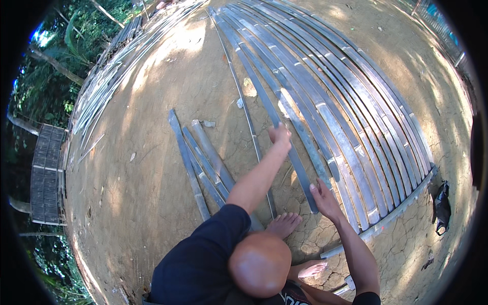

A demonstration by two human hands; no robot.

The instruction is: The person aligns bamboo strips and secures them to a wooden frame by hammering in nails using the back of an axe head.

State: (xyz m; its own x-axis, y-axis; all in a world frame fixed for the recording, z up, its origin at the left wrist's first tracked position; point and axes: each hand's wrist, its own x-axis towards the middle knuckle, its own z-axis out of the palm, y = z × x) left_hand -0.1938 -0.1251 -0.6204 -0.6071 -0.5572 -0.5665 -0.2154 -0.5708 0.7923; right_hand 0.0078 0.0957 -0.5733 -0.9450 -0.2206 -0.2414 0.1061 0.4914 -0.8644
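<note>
A long dark split-bamboo strip [300,170] slants across the dirt in front of me, its near end close to my right hand. My left hand [280,136] is closed around this strip partway along it. Beside the near end, my right hand [326,201] has its fingers spread, with the thumb at the strip's edge. To the right, several more bamboo strips [351,119] lie side by side, their near ends along a crosswise pole [378,231]. A thinner strip [244,109] runs along the ground left of the one I hold.
Shorter bamboo pieces [185,162] lie left of my bent knee [260,264]. My bare foot [284,224] is by the thin strip. A pile of thin slats [114,71] lies far left, near a dark slatted panel [47,175]. A black bag [441,208] sits at the right.
</note>
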